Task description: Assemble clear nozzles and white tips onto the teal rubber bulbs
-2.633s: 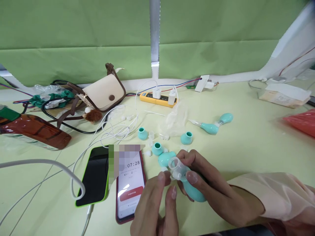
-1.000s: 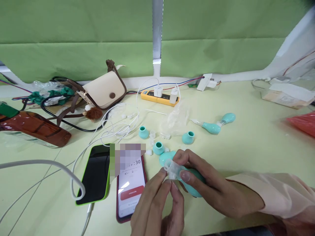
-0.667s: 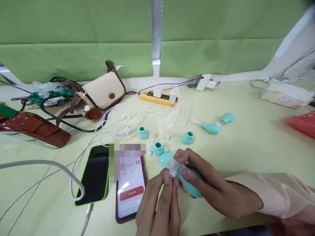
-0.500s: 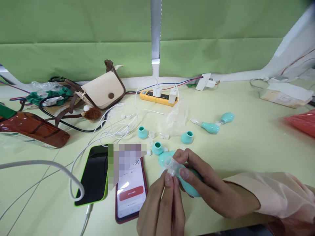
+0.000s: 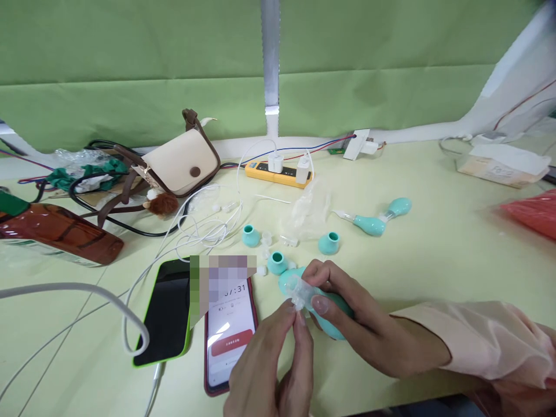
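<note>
My right hand (image 5: 356,315) is wrapped round a teal rubber bulb (image 5: 333,324), with a clear plastic tube (image 5: 300,288) at its left end. At the tube's lower side, the fingertips of my left hand (image 5: 271,359) pinch a small clear plastic piece (image 5: 297,303); its exact shape is hard to make out. Another teal bulb (image 5: 287,280) lies partly hidden behind the tube. Just beyond my hands stand three teal open-mouthed bulbs, a left one (image 5: 251,236), a middle one (image 5: 277,263) and a right one (image 5: 329,244). Small clear plastic fittings (image 5: 266,238) lie among them.
A joined teal bulb assembly (image 5: 369,225) with a clear nozzle lies farther right. A clear plastic bag (image 5: 308,208) sits before a yellow power strip (image 5: 278,174). Two phones, one black-screened (image 5: 167,313) and one lit (image 5: 230,341), white cables, a handbag (image 5: 180,162) and a brown bottle (image 5: 65,231) occupy the left.
My left hand has shifted slightly left and down, its fingers spreading a little apart from the thumb. The right hand and bulb have barely moved.
</note>
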A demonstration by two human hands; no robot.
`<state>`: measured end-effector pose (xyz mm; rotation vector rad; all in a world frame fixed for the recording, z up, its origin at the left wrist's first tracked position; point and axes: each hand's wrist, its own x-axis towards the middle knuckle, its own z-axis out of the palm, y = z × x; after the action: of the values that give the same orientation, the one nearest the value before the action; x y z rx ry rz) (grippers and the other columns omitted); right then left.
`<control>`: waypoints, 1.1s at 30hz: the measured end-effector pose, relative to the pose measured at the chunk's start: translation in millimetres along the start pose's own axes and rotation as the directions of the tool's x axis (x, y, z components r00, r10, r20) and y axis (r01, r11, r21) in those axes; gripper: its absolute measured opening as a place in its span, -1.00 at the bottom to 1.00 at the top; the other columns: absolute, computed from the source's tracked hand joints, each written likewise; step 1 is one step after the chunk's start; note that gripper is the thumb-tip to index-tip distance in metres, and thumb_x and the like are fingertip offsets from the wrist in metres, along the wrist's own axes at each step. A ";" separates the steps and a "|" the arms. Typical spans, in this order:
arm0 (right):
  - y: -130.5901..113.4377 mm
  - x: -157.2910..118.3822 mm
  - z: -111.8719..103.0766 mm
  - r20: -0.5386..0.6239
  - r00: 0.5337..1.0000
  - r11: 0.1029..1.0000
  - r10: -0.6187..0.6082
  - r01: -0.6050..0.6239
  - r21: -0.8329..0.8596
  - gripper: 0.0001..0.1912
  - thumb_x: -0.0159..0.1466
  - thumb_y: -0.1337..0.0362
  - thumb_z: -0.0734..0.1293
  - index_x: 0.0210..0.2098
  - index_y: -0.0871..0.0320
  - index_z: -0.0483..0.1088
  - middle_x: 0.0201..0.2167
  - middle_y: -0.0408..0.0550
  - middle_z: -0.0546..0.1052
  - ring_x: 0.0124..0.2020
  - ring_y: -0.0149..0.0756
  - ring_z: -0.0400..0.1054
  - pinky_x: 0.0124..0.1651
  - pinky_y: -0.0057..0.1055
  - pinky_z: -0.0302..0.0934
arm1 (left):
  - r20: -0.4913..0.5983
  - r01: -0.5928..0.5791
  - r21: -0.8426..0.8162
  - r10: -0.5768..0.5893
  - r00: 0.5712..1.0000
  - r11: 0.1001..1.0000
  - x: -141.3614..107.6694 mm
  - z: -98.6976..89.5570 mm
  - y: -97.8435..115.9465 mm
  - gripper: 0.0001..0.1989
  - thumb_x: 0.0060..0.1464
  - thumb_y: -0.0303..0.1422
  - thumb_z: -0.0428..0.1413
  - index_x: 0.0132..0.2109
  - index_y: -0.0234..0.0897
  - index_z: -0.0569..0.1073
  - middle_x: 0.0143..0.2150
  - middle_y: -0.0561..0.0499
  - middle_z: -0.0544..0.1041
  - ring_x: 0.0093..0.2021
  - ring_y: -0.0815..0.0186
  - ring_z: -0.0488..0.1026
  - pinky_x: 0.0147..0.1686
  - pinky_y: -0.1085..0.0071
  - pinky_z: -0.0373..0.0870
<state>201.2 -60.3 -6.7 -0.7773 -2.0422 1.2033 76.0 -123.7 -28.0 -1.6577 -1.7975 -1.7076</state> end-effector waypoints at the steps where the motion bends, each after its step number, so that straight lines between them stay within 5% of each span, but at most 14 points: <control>1: -0.4 0.3 0.0 -0.001 1.000 1.000 0.005 -0.005 -0.004 -0.94 0.34 0.32 0.05 -0.23 0.12 0.11 -0.34 -0.07 0.22 -0.30 -0.36 0.14 -0.21 -0.37 0.21 | -0.013 -0.012 0.030 0.013 1.000 0.999 -1.1 0.5 -0.1 -0.86 -0.04 -0.49 0.16 -0.28 -0.21 0.52 -0.44 0.06 0.61 -0.50 0.27 0.55 -0.50 0.45 0.56; 8: 0.1 1.6 2.1 -0.056 0.998 1.000 -0.010 0.008 -0.021 -0.95 0.33 0.31 0.07 -0.24 0.12 0.11 -0.33 -0.06 0.24 -0.30 -0.36 0.16 -0.23 -0.36 0.23 | -0.043 -0.035 0.090 0.039 0.998 0.995 -4.1 2.3 4.8 -0.81 -0.08 -0.54 0.18 -0.27 -0.23 0.52 -0.42 0.06 0.61 -0.47 0.27 0.56 -0.47 0.47 0.54; 14: 1.8 3.5 -4.3 -0.078 0.990 0.959 0.117 -0.092 0.270 -0.90 0.37 0.22 0.03 -0.25 0.09 0.05 -0.33 -0.14 0.14 -0.51 -0.52 0.12 -0.46 -0.47 0.12 | -0.023 -0.121 0.173 0.127 0.992 0.977 -2.2 2.3 -4.2 -0.84 -0.10 -0.60 0.18 -0.31 -0.33 0.50 -0.40 -0.03 0.61 -0.45 0.30 0.56 -0.41 0.47 0.52; 18: -2.5 5.7 -12.4 -0.132 0.989 0.948 0.061 -0.016 0.319 -0.90 0.38 0.22 0.04 -0.26 0.09 0.07 -0.39 -0.18 0.12 -0.53 -0.53 0.11 -0.47 -0.46 0.07 | 0.089 -0.234 0.131 0.223 0.971 0.963 3.2 6.9 -19.2 -0.88 -0.11 -0.65 0.18 -0.36 -0.43 0.49 -0.45 -0.13 0.58 -0.47 0.26 0.55 -0.40 0.43 0.52; 22: -5.9 6.5 -15.1 -0.129 0.988 0.931 0.083 -0.031 0.364 -0.88 0.37 0.20 0.06 -0.27 0.09 0.08 -0.45 -0.21 0.13 -0.54 -0.51 0.13 -0.52 -0.48 0.04 | 0.227 -0.221 0.023 0.210 0.951 0.975 4.2 12.8 -21.8 -0.94 -0.01 -0.60 0.11 -0.36 -0.44 0.48 -0.43 -0.15 0.57 -0.44 0.30 0.55 -0.38 0.50 0.52; 30: -5.5 15.4 -16.7 0.187 0.939 0.780 0.290 -0.345 0.522 -0.73 0.27 0.09 0.20 -0.37 0.19 0.19 -0.67 -0.20 0.31 -0.67 -0.49 0.20 -0.63 -0.55 0.08 | 0.254 -0.061 0.035 0.050 0.966 0.998 -0.1 13.4 -22.6 -0.85 0.06 -0.56 0.03 -0.23 -0.39 0.47 -0.36 -0.12 0.59 -0.39 0.28 0.56 -0.38 0.46 0.51; 33: -6.9 15.9 -17.5 0.227 0.919 0.787 0.323 -0.394 0.475 -0.70 0.28 0.06 0.17 -0.34 0.21 0.23 -0.67 -0.21 0.29 -0.66 -0.48 0.22 -0.61 -0.55 0.10 | 0.130 0.270 -0.019 -0.265 0.955 0.963 1.8 5.5 -12.8 -0.84 0.13 -0.44 0.02 -0.15 -0.30 0.44 -0.39 0.01 0.58 -0.48 0.36 0.52 -0.42 0.49 0.47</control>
<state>203.5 -42.1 9.7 -0.8519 -1.5759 1.9644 68.7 -115.0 -36.2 -1.6319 -2.1486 -1.7843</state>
